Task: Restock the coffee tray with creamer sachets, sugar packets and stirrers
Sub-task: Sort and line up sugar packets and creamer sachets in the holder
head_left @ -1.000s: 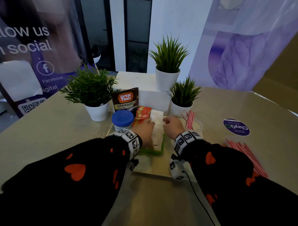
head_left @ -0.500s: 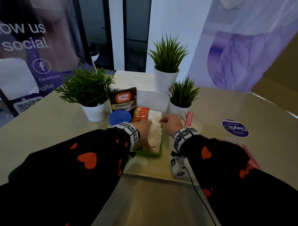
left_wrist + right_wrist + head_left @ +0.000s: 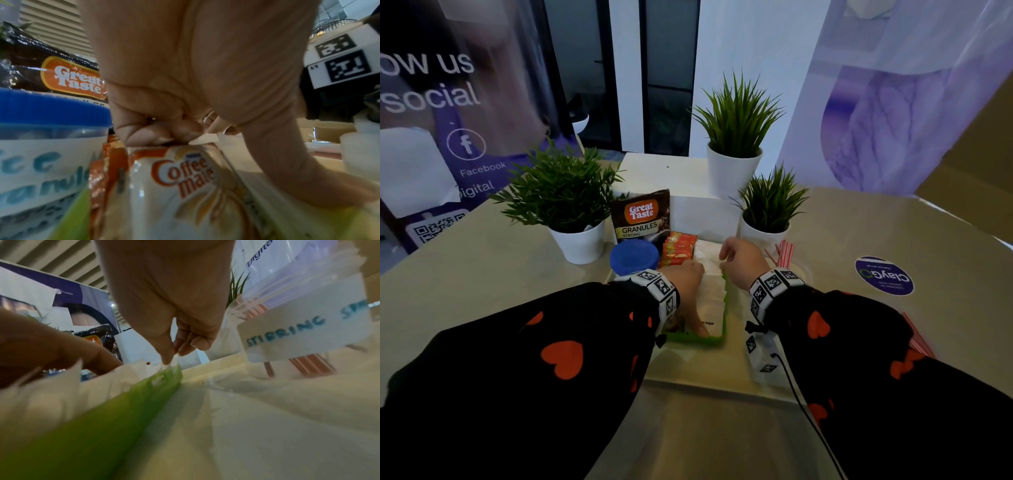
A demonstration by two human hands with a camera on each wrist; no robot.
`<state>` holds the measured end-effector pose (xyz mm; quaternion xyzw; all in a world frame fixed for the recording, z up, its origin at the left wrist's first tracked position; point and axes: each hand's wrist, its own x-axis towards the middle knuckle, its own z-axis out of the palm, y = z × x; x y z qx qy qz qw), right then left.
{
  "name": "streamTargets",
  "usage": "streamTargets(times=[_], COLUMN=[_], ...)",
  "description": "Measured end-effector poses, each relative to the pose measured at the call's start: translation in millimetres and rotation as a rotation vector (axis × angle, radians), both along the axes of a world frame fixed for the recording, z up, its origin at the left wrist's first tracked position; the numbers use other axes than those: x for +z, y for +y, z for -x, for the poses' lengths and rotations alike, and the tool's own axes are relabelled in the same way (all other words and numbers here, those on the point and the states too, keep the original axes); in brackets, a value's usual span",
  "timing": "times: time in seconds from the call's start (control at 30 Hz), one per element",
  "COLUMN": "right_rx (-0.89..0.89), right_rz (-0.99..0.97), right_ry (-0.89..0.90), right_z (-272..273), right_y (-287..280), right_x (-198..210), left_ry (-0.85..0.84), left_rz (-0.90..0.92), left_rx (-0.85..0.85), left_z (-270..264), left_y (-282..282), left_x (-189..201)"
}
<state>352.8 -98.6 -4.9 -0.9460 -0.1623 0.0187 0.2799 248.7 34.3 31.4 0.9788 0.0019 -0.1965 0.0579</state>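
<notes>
My left hand [image 3: 685,277] presses curled fingers on the creamer sachets [image 3: 185,186] in the green tray [image 3: 697,341]; my right hand [image 3: 743,262] pinches a sugar packet [image 3: 710,291] at the tray's 1 o'clock corner. Packet row's long axis runs 12-to-6; stirrers [image 3: 784,251] stand at 2 o'clock, right hand nearer.

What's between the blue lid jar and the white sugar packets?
Orange Coffee Mate creamer sachets stand between the blue-lidded jar and the white sugar packets; the head view shows it.
</notes>
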Motion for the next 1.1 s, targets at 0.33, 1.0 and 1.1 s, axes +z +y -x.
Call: streamTargets(times=[0.33,1.0,1.1], right_rx=[0.057,0.343,0.189], right_rz=[0.154,0.422,0.188], right_ry=[0.154,-0.097,-0.045], right_z=[-0.3,-8.7,-9.0], right_y=[3.1,22.0,15.0], right_x=[14.1,20.5,16.9], left_ry=[-0.030,-0.069,-0.066], left_rz=[0.002,0.036,0.040], left_rx=[0.019,-0.010,-0.009], left_z=[5.1,4.8,4.5], left_y=[0.2,5.2,5.3], left_x=[-1.9,-8.7,-7.0])
